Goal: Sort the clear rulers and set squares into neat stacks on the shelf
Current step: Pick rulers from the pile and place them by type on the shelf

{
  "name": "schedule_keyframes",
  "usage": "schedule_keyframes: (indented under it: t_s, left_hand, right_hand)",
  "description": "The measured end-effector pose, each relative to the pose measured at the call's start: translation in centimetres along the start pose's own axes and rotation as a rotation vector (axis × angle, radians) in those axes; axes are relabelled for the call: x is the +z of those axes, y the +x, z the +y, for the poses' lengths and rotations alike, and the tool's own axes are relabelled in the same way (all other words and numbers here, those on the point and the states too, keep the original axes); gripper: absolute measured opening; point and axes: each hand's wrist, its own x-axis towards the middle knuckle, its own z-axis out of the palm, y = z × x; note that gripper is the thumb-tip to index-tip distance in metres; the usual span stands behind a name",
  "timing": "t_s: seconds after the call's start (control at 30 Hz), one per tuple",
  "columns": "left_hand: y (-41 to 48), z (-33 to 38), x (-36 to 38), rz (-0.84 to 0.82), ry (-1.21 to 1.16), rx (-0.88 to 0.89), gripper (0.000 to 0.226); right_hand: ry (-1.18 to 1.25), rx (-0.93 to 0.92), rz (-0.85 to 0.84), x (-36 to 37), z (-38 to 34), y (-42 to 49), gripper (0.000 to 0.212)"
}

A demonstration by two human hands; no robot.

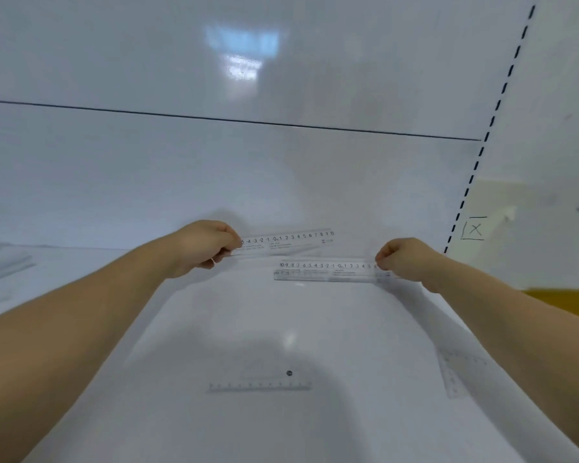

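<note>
My left hand (203,245) pinches the left end of a clear ruler (288,241), which points right over the white shelf (281,322). Just below and to the right, my right hand (403,259) grips the right end of a second clear ruler (328,271); the two rulers lie nearly parallel and slightly apart. Nearer to me a faint clear set square (259,379) lies flat on the shelf. Another clear set square (455,372) lies at the right, partly under my right forearm.
A glossy white back wall rises behind the shelf, crossed by a thin black line (248,121). At the right runs a dashed black line (482,152) with a boxed X mark (474,228). Blurred clear pieces (0,269) lie far left. A yellow surface (562,300) shows at right.
</note>
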Motion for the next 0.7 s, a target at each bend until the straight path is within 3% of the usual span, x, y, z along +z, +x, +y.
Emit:
schedule_keyframes:
  t_s: [0.2, 0.3, 0.4, 0.47, 0.6, 0.7]
  left_hand:
    - [0.5, 1.1, 3.0, 0.018, 0.018, -0.017, 0.009]
    - [1.1, 1.8, 3.9, -0.018, 0.046, -0.009, 0.011]
    - [1.8, 2.8, 5.3, -0.067, 0.059, 0.009, 0.012]
    - [2.3, 3.4, 6.6, -0.097, 0.05, 0.021, 0.013]
    - [3.2, 3.9, 8.6, -0.126, 0.091, 0.051, 0.012]
    - [3.4, 3.2, 8.8, -0.131, 0.319, 0.156, 0.02]
  right_hand:
    - [-0.231, -0.124, 0.004, 0.6, 1.7, 2.0, 0.01]
    - [-0.096, -0.178, 0.025, 0.2, 2.1, 2.6, 0.039]
    - [0.126, -0.292, -0.119, -0.6, 1.8, 2.6, 0.067]
    - [0.047, -0.357, -0.185, -0.7, 1.6, 2.6, 0.066]
    - [-0.342, -0.438, -0.154, -0.6, 2.5, 3.1, 0.048]
    - [-0.406, -0.413, -0.189, -0.9, 3.5, 2.9, 0.047]
